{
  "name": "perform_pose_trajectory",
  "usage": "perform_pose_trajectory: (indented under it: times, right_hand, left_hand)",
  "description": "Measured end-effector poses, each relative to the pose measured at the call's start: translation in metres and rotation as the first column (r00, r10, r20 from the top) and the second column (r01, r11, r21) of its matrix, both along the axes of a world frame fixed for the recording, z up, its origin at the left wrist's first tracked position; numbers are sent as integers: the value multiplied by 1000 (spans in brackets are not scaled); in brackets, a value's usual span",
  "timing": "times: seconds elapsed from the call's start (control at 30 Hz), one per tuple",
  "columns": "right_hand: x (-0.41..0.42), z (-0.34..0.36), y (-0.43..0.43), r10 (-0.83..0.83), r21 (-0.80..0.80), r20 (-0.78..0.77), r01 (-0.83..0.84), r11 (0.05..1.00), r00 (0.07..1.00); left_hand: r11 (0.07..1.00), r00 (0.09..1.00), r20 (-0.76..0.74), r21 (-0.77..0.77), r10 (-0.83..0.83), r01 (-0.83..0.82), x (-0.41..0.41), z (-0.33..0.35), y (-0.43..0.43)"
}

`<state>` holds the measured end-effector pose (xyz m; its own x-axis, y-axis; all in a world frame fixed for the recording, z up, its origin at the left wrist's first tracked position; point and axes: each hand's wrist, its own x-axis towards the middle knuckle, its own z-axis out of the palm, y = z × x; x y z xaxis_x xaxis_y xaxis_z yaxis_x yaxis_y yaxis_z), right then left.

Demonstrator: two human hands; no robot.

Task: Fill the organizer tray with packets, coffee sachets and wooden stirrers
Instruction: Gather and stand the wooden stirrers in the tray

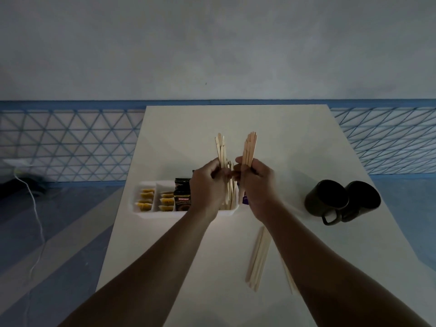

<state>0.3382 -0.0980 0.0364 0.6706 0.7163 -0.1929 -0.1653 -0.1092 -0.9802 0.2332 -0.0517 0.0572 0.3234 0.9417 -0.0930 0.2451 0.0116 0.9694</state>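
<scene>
In the head view, a white desk is seen from above, with both forearms reaching over its near edge. A white organizer tray lies close to the desk's left edge, about midway between the near and far edges. Yellow packets are stacked in its two left compartments. A black coffee sachet stands upright in the next compartment.

A bundle of wooden stirrers is gripped by the left hand, fingers curled round it, above the tray's right end. The sticks are held upright, and their lower ends reach down into the right-end compartment. A second bundle is held upright by the right hand, fingers likewise closed round it, just beside the left hand. A small purple item is partly hidden behind the right hand.

A few loose stirrers lie flat towards the near edge, between the forearms. Two dark mugs lie on their sides near the right edge, touching each other.
</scene>
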Motion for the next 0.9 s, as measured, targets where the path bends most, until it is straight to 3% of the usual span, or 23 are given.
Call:
perform_pose_trajectory:
  times: [0.13, 0.33, 0.53, 0.9]
  right_hand:
    - [-8, -4, 8, 15, -6, -26, -15, 1000, 1000]
    - [-15, -22, 9, -11, -59, 51, 14, 998, 999]
    - [-18, -33, -3, 78, -208, 182, -40, 977, 980]
    - [-8, -21, -6, 282, -334, 615, -81, 939, 737]
  left_hand:
    - [1000, 1000, -8, 11, 30, -30, 1, -11, 0]
    - [998, 998, 11, -36, 56, -55, -1, -27, -5]
    - [996, 989, -131, 58, 71, -64, 0, -43, -15]
    - [977, 967, -251, 215, 42, 13, -5, -26, 0]
